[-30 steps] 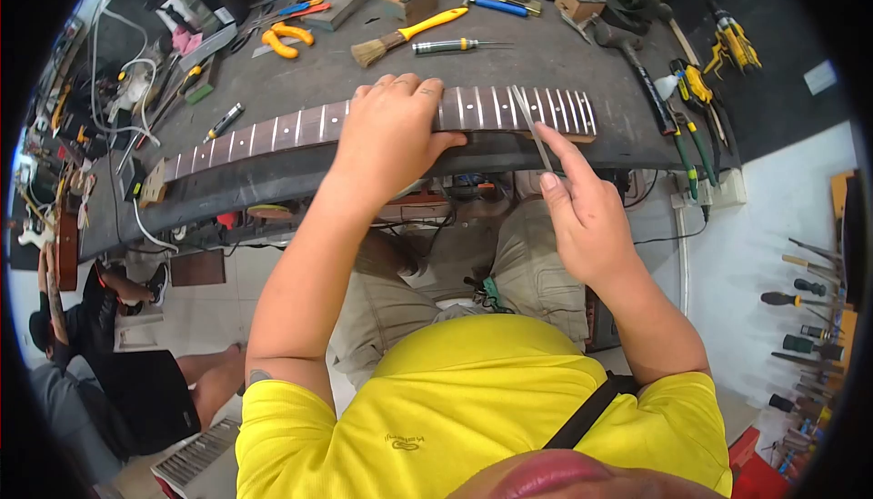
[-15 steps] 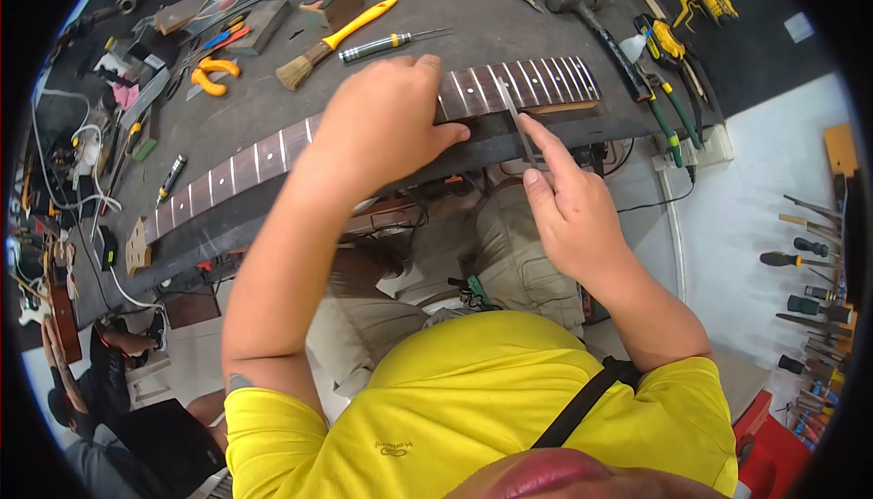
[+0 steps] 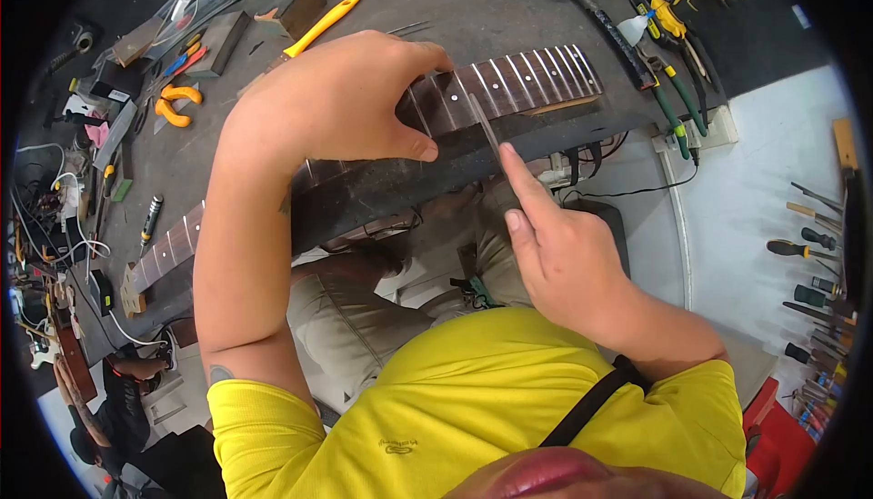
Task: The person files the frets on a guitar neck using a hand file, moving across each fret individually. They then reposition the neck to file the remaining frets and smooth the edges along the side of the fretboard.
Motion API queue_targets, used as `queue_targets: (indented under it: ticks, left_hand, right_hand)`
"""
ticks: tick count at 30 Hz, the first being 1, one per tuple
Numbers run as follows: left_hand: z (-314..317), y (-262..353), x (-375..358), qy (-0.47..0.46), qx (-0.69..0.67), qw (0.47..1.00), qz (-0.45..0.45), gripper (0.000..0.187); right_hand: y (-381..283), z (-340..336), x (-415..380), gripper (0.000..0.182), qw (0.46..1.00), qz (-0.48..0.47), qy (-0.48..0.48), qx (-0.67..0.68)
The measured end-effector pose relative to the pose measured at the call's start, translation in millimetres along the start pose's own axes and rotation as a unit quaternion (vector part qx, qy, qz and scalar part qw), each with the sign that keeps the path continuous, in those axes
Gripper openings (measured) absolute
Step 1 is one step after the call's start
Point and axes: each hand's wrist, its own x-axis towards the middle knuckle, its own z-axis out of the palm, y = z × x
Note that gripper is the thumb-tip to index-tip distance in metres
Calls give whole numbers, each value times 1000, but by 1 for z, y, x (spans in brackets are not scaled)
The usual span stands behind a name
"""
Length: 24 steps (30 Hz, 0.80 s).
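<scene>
Farther left than before along the guitar neck on the counter, my right fingers pinch the slim file, best kept light and square to the neck, while my left fingers arch wide.

Left hand arched (thumb spread); right hand, forefinger straight.

The right hand holds a thin metal tool over the fretted neck.
</scene>
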Motion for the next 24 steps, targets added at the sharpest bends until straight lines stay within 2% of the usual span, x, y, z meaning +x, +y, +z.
queue_targets:
  ticks: [3,7,10,13,15,17,19,22,24]
  left_hand:
    - [2,-4,-1,4,-16,1000,21,77]
    - [4,-6,1,3,-16,1000,0,76]
    - [3,-8,2,4,-24,1000,11,75]
    - [6,-7,1,5,-17,1000,20,76]
    - [-1,2,2,-13,-32,999,-41,75]
    - [6,-7,2,7,-29,1000,-7,75]
    - [7,-11,2,21,-23,999,27,74]
    - [6,-9,1,16,-6,1000,22,75]
    - [6,-8,1,15,-5,1000,24,75]
  right_hand:
    - [-1,2,16,64,999,-22,4,-33]
    - [7,7,37,66,997,-56,40,-44]
    - [4,-1,-2,65,1000,-16,-9,-18]
    - [5,-1,-1,63,1000,-24,3,-2]
    - [5,2,16,63,1000,-17,9,11]
    - [6,3,39,63,999,-20,23,35]
    - [11,5,21,63,997,-54,47,17]
    - [8,-8,-10,60,999,-10,-25,16]
    - [8,-12,7,60,1000,-21,-20,10]
